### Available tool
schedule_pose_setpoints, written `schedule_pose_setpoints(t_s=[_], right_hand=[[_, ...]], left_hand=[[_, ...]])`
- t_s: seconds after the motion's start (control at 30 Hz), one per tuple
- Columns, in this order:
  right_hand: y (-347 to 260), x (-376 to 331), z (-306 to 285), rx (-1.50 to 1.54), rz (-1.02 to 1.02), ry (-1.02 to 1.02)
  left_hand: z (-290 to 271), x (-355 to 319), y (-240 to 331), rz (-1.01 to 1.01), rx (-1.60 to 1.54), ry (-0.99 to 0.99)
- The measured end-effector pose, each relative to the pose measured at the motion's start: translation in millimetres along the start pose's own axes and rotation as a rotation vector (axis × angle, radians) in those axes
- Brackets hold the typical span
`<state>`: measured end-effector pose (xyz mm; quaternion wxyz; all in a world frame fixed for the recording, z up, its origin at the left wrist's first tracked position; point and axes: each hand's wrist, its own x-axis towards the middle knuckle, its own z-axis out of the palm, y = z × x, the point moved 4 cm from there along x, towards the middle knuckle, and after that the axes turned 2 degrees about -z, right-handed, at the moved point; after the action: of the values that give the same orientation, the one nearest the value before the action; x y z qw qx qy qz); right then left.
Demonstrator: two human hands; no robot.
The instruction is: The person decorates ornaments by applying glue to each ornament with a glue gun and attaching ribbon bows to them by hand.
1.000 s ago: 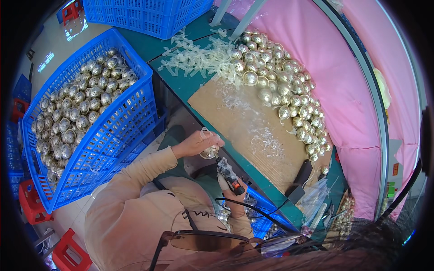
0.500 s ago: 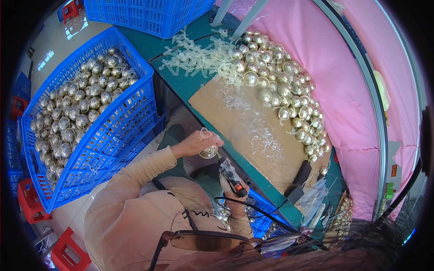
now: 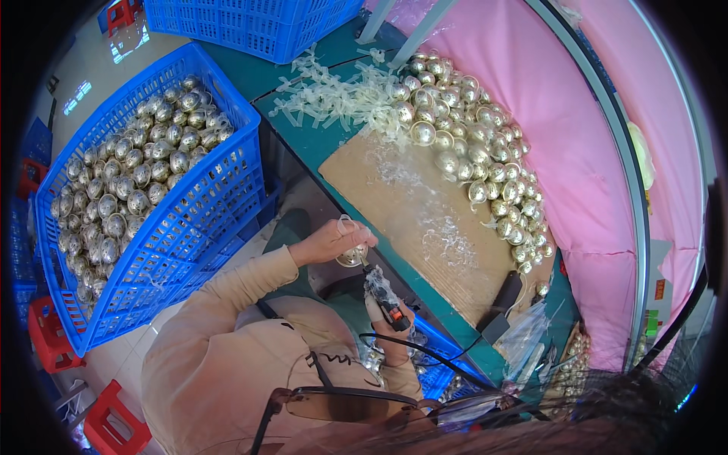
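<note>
My left hand (image 3: 327, 241) is closed on a shiny silver-gold ball ornament (image 3: 350, 258), pinching it near the top, where a clear loop (image 3: 346, 222) stands up. My right hand (image 3: 394, 347) is wrapped round a black glue gun (image 3: 387, 299) with an orange-red switch. Whitish glue clings to the gun's front. Its nozzle points up at the ball's lower right side and appears to touch it. Both hands are over my lap, beside the near edge of the green table (image 3: 334, 193). My left fingers hide part of the ball.
A blue crate (image 3: 182, 220) full of similar balls stands at left. On the table lie a glue-strewn brown board (image 3: 394, 205), many balls (image 3: 485, 144), a heap of clear strips (image 3: 341, 95) and a black block (image 3: 502, 299). The gun's black cord (image 3: 447, 364) trails right. Pink cloth (image 3: 576, 152) borders the far side.
The glue gun has moved slightly up and left, bringing its nozzle to the ball. My left hand has barely shifted and still grips the ball.
</note>
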<state>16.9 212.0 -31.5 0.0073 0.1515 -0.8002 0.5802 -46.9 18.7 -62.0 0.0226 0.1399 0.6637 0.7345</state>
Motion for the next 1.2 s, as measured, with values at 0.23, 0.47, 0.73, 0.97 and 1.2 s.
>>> schedule_pose_setpoints(t_s=[0.23,0.47,0.73,0.97,1.2], right_hand=[[9.9,-0.6,-2.5,-0.07,-0.016,-0.02],[0.7,5.1,-21.2,-0.296,-0.131,0.03],[38.3,58.1,-98.6,-0.814,0.006,0.391],[56.7,87.5,-115.1,-1.05,0.26,0.11],[10.7,215.7,-10.4,-0.736,-0.207,0.18]], left_hand=[[0.6,2.2,-1.8,0.007,-0.01,-0.011],[-7.9,2.0,-4.7,0.047,-0.041,0.047],[-21.5,-0.6,-1.3,0.023,-0.04,0.066],[-49.1,-11.5,-3.8,0.008,-0.085,0.149],[-62.8,-7.1,-4.3,0.04,-0.093,0.19]])
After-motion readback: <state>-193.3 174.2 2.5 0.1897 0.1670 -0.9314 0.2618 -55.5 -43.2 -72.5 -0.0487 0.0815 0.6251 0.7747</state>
